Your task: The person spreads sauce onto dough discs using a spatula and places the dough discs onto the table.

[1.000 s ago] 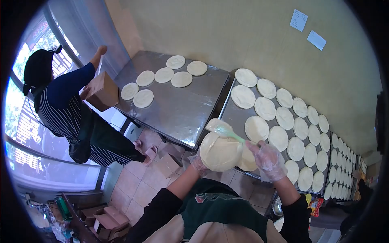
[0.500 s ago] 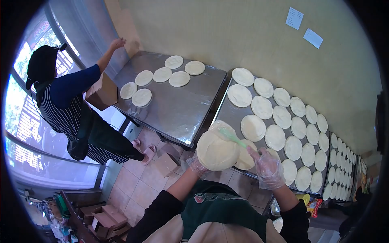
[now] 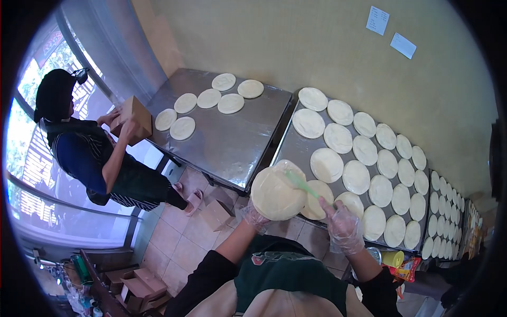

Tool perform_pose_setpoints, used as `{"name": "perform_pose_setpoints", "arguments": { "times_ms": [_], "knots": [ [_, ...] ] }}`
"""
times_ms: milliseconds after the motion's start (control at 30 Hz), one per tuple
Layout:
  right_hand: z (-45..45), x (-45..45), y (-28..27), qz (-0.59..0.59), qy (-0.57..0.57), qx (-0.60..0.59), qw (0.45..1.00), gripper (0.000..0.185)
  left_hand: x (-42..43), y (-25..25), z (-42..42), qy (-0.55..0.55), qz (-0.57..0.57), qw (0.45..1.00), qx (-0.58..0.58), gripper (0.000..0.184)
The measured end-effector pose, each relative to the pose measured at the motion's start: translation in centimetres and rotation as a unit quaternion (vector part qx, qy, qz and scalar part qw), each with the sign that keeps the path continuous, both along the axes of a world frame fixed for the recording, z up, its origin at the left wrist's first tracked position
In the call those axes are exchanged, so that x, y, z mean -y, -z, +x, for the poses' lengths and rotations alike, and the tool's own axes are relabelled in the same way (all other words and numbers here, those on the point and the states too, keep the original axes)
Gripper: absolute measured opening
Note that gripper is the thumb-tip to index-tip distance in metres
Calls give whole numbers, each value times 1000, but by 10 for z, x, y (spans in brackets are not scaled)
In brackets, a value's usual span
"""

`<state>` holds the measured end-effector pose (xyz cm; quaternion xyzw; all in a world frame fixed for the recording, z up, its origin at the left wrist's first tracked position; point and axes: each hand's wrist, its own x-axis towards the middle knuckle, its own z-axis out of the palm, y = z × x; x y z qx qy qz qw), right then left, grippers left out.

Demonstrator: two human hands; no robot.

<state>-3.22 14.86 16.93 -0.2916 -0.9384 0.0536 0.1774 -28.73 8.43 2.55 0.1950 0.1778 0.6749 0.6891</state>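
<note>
My left hand (image 3: 254, 217), in a clear plastic glove, holds a pale round dough disc (image 3: 277, 196) from its lower left edge, in front of the near table edge. My right hand (image 3: 344, 227), also gloved, grips the handle of a green spatula (image 3: 303, 185). The spatula's head lies over the upper part of the disc, on creamy paste. Another dough disc (image 3: 317, 199) shows just behind, between my hands. Rows of similar flat discs (image 3: 355, 177) lie on the metal table (image 3: 290, 145) in front of me.
At the left, a person in a striped apron handles a cardboard box (image 3: 138, 117) beside a second metal table (image 3: 227, 153) bearing several discs. Cardboard boxes (image 3: 215, 215) stand on the floor. A yellow container (image 3: 392, 258) and an orange packet (image 3: 407, 269) are at the lower right.
The held disc and both my hands have shifted slightly left in view. The spatula has moved over the disc. The other person's raised arm has come down to the box.
</note>
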Motion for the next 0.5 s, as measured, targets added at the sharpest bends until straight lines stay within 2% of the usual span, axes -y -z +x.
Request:
{"name": "perform_pose_setpoints", "arguments": {
  "times_ms": [67,133,167,233,300,367,433,500],
  "knots": [
    [1,-6,-3,-21,12,-41,999,46,5,-13,-2,23,123,991,-40,59],
    [4,-12,-5,-120,50,-54,990,36,6,7,0,31,92,995,0,59],
    [6,-17,-4,-121,49,-54,990,36,8,18,1,36,62,997,40,58],
    [11,-24,1,-175,90,-102,975,29,12,19,0,30,68,996,50,58],
    [14,-18,1,-180,74,-137,971,28,15,18,1,23,75,995,60,59],
    [16,-6,3,-187,60,-172,965,27,16,15,2,-57,92,985,-138,54],
    [14,6,4,-172,56,-96,979,28,14,11,1,-38,98,988,-109,58],
    [18,-7,15,-140,79,-105,981,29,11,8,1,-21,103,991,-80,63]
  ]
}}
